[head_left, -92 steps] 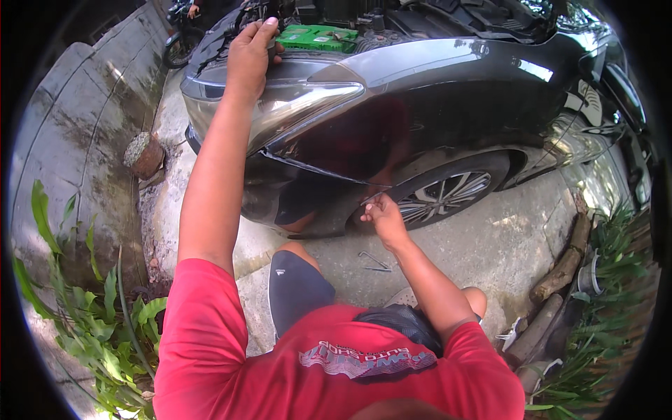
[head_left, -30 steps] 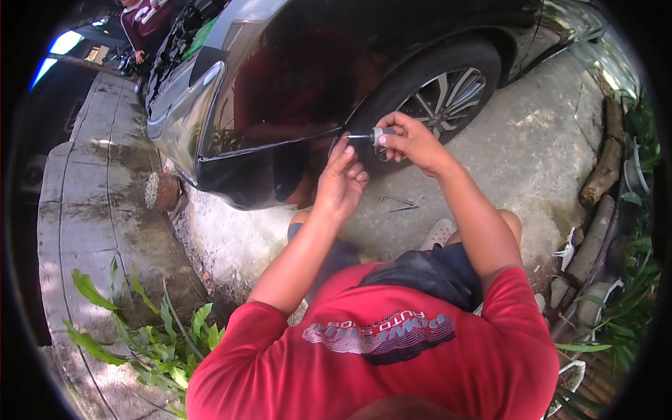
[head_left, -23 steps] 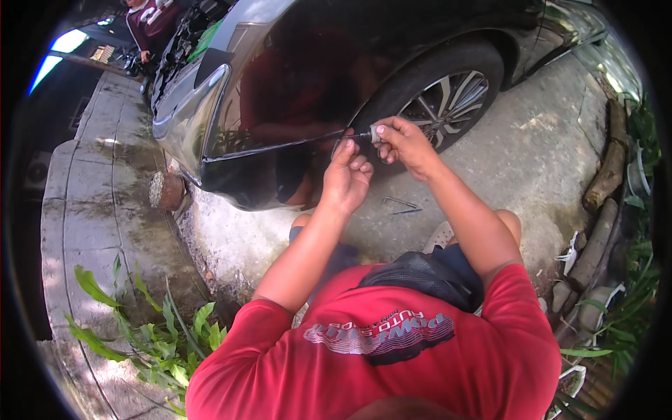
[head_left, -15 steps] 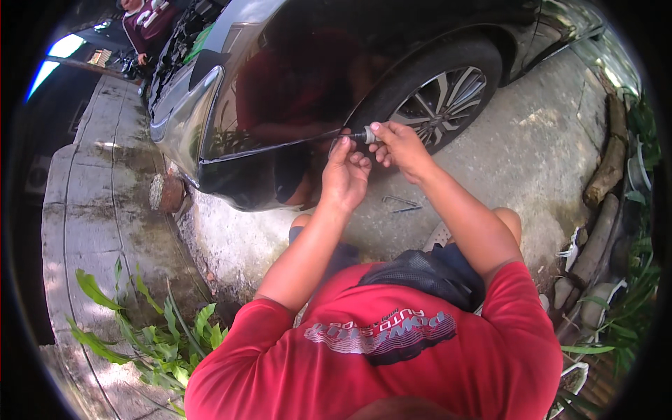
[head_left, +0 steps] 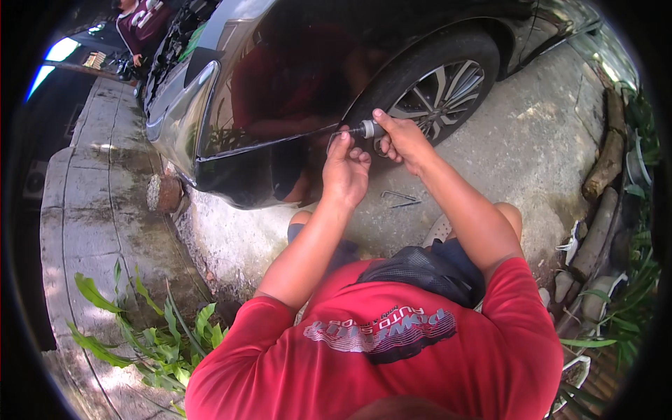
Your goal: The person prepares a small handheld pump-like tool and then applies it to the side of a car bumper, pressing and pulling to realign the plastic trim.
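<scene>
Head view | right hand (head_left: 402,140) grips small tool (head_left: 369,129) | left hand (head_left: 345,170) pinches its tip at bumper (head_left: 231,150)

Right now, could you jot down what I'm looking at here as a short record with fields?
Setting: concrete ground beside a glossy dark car
Right hand: grips a small grey-handled tool at the bumper edge near the front wheel
Left hand: fingertips at the tool's tip
On ground: bent thin metal pieces
Lower left: green leafy plant
</scene>
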The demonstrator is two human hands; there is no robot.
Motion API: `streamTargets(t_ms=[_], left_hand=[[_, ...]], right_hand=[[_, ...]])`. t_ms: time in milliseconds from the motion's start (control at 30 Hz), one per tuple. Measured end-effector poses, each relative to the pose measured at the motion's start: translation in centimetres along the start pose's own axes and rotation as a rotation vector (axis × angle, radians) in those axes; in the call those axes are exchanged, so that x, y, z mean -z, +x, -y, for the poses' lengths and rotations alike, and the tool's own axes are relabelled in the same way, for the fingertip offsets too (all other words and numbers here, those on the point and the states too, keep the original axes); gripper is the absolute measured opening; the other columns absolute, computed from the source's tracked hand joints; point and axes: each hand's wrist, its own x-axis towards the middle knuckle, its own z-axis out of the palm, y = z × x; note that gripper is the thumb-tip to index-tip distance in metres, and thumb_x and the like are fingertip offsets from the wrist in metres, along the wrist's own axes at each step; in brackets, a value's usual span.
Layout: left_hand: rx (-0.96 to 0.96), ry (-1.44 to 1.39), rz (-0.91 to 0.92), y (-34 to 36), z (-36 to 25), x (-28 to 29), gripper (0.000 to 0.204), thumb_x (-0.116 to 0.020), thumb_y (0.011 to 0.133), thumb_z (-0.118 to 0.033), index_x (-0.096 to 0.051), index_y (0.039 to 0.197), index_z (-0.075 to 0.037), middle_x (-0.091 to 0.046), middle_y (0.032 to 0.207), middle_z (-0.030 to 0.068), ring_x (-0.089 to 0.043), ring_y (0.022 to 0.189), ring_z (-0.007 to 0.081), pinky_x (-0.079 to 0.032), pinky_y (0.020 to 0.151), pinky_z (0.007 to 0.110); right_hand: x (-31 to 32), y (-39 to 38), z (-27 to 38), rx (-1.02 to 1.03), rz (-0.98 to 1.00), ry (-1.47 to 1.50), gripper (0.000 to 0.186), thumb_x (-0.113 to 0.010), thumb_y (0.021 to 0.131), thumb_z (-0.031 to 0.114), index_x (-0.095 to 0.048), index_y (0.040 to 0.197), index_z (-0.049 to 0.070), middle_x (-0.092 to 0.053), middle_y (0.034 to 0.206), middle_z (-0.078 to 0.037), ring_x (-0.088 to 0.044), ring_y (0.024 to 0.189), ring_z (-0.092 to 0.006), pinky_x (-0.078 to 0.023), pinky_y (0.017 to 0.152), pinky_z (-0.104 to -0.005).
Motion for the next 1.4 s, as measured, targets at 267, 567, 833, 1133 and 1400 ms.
streamTargets(t_ms=[267,567,833,1133,1400], left_hand=[[0.001,-0.006,0.038,0.0,0.1,0.4,0.032,-0.067,0.098,-0.019,-0.055,0.127,-0.012,-0.054,0.092,-0.0040,-0.049,0.071,0.0063,-0.043,0.069,0.027],[0.020,-0.075,0.055,0.1,0.0,0.4,0.029,-0.068,0.097,-0.017,-0.057,0.124,-0.015,-0.054,0.090,-0.0046,-0.049,0.070,0.0062,-0.044,0.067,0.026],[0.040,-0.102,0.049,0.3,0.2,0.5,0.024,-0.068,0.097,-0.016,-0.060,0.120,-0.015,-0.057,0.085,-0.0045,-0.051,0.067,0.0063,-0.046,0.065,0.025],[0.024,0.075,0.084,0.3,-0.3,-0.1,0.044,-0.064,0.100,-0.018,-0.050,0.140,-0.009,-0.052,0.090,-0.0031,-0.046,0.069,0.0064,-0.042,0.067,0.027],[-0.005,0.048,0.104,0.5,-0.1,0.1,0.040,-0.060,0.102,-0.016,-0.049,0.140,-0.008,-0.052,0.091,-0.0028,-0.045,0.069,0.0063,-0.041,0.067,0.026]], right_hand=[[-0.1,0.6,0.7,-0.155,-0.049,-0.027,0.070,-0.060,0.090,0.070,-0.061,0.080,0.001,-0.045,0.052,0.002,-0.039,0.041,-0.0080,-0.028,0.039,-0.0242],[0.7,1.7,-1.3,0.060,0.140,0.297,0.033,-0.068,0.098,0.038,-0.062,0.098,0.006,-0.061,0.076,-0.001,-0.054,0.059,-0.0066,-0.041,0.050,-0.0198],[0.0,-0.3,0.4,-0.017,-0.002,0.095,0.049,-0.069,0.094,0.051,-0.063,0.089,0.003,-0.055,0.063,0.000,-0.048,0.050,-0.0079,-0.035,0.043,-0.0236],[-0.2,1.4,-0.8,-0.027,0.044,0.207,0.039,-0.067,0.098,0.043,-0.064,0.091,0.004,-0.058,0.069,0.000,-0.052,0.055,-0.0074,-0.037,0.046,-0.0221],[-0.7,0.3,-1.9,0.042,0.081,0.376,0.033,-0.067,0.099,0.036,-0.063,0.099,0.003,-0.059,0.076,-0.002,-0.054,0.061,-0.0082,-0.044,0.054,-0.0213]])
